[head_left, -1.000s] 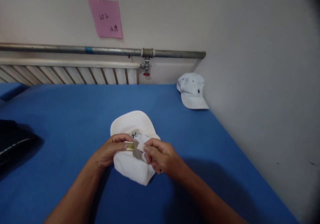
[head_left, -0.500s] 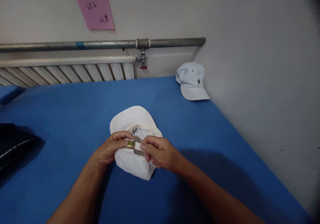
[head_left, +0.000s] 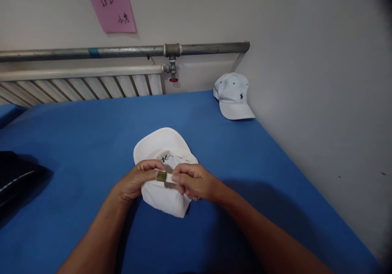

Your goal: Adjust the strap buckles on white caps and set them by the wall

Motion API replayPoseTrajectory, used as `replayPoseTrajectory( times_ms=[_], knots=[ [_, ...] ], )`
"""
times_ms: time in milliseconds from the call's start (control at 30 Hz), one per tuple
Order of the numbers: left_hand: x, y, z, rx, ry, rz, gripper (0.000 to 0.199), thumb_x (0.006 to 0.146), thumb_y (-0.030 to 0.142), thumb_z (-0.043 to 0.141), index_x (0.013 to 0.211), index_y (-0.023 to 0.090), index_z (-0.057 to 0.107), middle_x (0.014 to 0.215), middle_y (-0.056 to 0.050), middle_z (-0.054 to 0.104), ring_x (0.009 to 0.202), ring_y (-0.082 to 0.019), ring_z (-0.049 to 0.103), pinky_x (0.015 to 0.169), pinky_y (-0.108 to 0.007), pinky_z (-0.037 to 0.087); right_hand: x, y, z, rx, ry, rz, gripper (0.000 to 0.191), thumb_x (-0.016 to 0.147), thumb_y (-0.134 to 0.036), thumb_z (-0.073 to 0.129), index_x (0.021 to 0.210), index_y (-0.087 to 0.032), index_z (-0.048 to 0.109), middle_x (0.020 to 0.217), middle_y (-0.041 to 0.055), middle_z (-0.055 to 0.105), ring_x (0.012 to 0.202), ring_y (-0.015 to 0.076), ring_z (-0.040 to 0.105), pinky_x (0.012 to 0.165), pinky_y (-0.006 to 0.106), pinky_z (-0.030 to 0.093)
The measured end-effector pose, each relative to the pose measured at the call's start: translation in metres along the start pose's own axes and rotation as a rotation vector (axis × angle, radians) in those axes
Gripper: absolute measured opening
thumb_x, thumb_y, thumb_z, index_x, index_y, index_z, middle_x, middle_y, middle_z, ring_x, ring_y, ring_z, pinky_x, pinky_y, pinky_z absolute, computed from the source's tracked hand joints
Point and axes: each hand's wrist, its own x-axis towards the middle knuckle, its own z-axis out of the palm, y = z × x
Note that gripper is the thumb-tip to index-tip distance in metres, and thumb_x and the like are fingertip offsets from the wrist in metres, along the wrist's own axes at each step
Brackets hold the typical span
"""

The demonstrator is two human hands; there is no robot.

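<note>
A white baseball cap point(head_left: 165, 198) lies on the blue surface in front of me, its brim pointing away and its back strap facing up at me. My left hand point(head_left: 137, 180) pinches the strap beside a brass-coloured buckle point(head_left: 161, 176), thumb on top. From the other side, my right hand point(head_left: 194, 181) is closed on the white strap point(head_left: 169, 178) just right of the buckle, thumb over bent fingers. Part of the cap's right side is hidden behind that hand. Dark embroidery shows near the brim.
Another white cap point(head_left: 233, 92) with a small dark logo rests at the far right corner, against the wall. A dark item point(head_left: 18, 180) with a white stitched line is at the left. Behind the blue surface point(head_left: 92, 143) run a radiator point(head_left: 82, 88) and a metal pipe point(head_left: 128, 52).
The buckle has shifted slightly right and tilted, with both hands still pinching the strap on either side. The background has moved slightly up and left in view.
</note>
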Motion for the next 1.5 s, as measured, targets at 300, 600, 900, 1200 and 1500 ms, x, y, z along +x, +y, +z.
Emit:
replayPoseTrajectory(
  times_ms=[300,600,900,1200,1500],
  knots=[
    [0.001,0.003,0.005,0.027,-0.106,0.045,0.017,0.063,0.026,0.082,0.069,0.014,0.072,0.062,-0.001,0.067,0.053,-0.008,0.055,0.051,-0.017,0.038,0.0,-0.004,0.004,0.012,0.002,-0.008,0.019,0.084,-0.032,0.06,0.072,-0.017,0.056,0.053,-0.0071,0.053,0.034,0.0028,0.036,0.034,0.016,0.028],
    [-0.001,0.003,0.005,-0.043,-0.065,0.022,0.019,0.061,0.025,0.084,0.07,0.014,0.071,0.058,0.0,0.066,0.047,-0.009,0.055,0.045,-0.017,0.037,-0.004,-0.01,0.005,-0.151,0.121,-0.094,0.009,0.077,-0.013,0.058,0.083,-0.018,0.061,0.059,-0.0066,0.054,0.049,0.0059,0.047,0.047,0.018,0.036],
    [-0.001,0.003,0.01,-0.019,-0.093,-0.002,0.019,0.061,0.026,0.085,0.072,0.015,0.073,0.065,-0.002,0.07,0.054,-0.01,0.06,0.051,-0.017,0.042,-0.006,-0.009,0.008,-0.144,0.148,-0.202,0.009,0.079,-0.02,0.062,0.086,-0.019,0.056,0.074,-0.0025,0.062,0.066,0.0107,0.057,0.061,0.024,0.043],
    [-0.005,0.006,0.015,-0.016,-0.054,0.014,0.019,0.058,0.025,0.085,0.066,0.014,0.072,0.056,0.0,0.064,0.046,-0.009,0.054,0.045,-0.018,0.037,-0.022,-0.031,0.006,-0.52,0.193,-0.179,0.014,0.08,-0.016,0.059,0.093,-0.021,0.057,0.078,-0.0012,0.067,0.068,0.0125,0.057,0.062,0.024,0.041],
    [-0.009,0.007,0.011,0.003,-0.121,0.098,0.031,0.06,0.028,0.085,0.086,0.014,0.075,0.075,-0.004,0.071,0.062,-0.013,0.061,0.058,-0.02,0.045,-0.021,-0.03,0.005,-0.499,0.229,-0.208,0.013,0.08,-0.018,0.059,0.093,-0.021,0.058,0.081,-0.0005,0.067,0.072,0.0132,0.059,0.063,0.025,0.042]
  ],
)
